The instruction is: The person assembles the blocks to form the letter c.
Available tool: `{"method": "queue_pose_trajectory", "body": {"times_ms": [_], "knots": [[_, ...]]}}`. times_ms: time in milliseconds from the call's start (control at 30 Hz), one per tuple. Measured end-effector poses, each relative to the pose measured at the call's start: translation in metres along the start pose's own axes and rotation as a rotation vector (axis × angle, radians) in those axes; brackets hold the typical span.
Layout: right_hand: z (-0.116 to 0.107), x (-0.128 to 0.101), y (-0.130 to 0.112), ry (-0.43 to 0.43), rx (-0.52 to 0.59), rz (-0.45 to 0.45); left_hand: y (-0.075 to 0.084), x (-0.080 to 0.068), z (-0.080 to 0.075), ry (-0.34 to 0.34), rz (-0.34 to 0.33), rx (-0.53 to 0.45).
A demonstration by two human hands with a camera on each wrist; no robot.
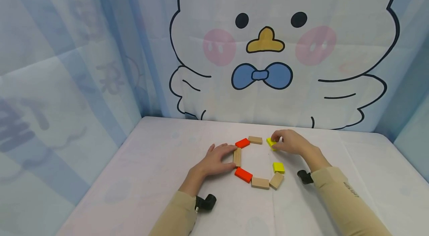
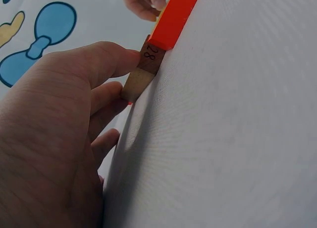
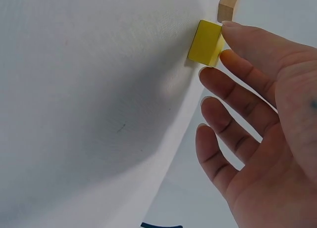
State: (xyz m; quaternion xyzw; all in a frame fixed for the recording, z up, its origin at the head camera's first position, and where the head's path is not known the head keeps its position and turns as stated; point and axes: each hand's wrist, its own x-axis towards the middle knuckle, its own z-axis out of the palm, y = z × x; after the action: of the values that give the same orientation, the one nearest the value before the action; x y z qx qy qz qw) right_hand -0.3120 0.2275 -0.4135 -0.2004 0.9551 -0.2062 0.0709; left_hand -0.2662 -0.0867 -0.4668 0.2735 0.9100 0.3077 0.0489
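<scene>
Both hands are down on the white-clothed table (image 1: pixel 161 161), one on each side of a loose ring of small wooden blocks. With my left hand (image 1: pixel 214 161) I pinch the plain wooden block on the ring's left side (image 1: pixel 237 156) between thumb and fingertips; the left wrist view shows a thumb on its end (image 2: pixel 146 69), where "28" is written, and it sits just against a red rectangular wooden block (image 2: pixel 174 18). My right hand (image 1: pixel 291 142) has its fingers fairly straight, the fingertips (image 3: pixel 237 32) touching the yellow wooden block at the ring's upper right (image 1: pixel 270 143), more a nudge than a grip.

The rest of the ring lies flat: a red block at the upper left (image 1: pixel 242 142), a plain one at the top (image 1: pixel 255 140), a second yellow block on the right (image 1: pixel 278 167), two plain blocks at the bottom (image 1: pixel 260 182) (image 1: pixel 276 180) and a red one at the lower left (image 1: pixel 243 175). Behind the table hangs a cloth printed with a white cartoon bird wearing a blue bow tie (image 1: pixel 261 75).

What worries me is how close the pieces are. If I slide the plain block too firmly, it will likely shove the red neighbours at either end out of line. The yellow block is only touched at one edge, so an uneven push could spin it rather than shift it.
</scene>
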Motion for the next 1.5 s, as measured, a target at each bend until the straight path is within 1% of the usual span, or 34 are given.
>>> {"method": "queue_pose_trajectory", "body": {"times_ms": [300, 567, 1100, 1500], "knots": [[0.001, 0.0, 0.001, -0.002, -0.004, -0.017, 0.001, 0.001, 0.001, -0.003, -0.016, 0.008], [0.003, 0.0, 0.002, -0.017, 0.002, -0.013, 0.002, 0.0, 0.002, 0.002, -0.026, 0.01], [0.004, -0.002, -0.007, -0.025, 0.01, 0.002, 0.001, 0.002, 0.001, -0.008, -0.018, 0.019], [0.006, -0.002, -0.008, -0.026, 0.006, 0.002, 0.002, 0.002, 0.001, -0.004, -0.018, 0.009]]}}
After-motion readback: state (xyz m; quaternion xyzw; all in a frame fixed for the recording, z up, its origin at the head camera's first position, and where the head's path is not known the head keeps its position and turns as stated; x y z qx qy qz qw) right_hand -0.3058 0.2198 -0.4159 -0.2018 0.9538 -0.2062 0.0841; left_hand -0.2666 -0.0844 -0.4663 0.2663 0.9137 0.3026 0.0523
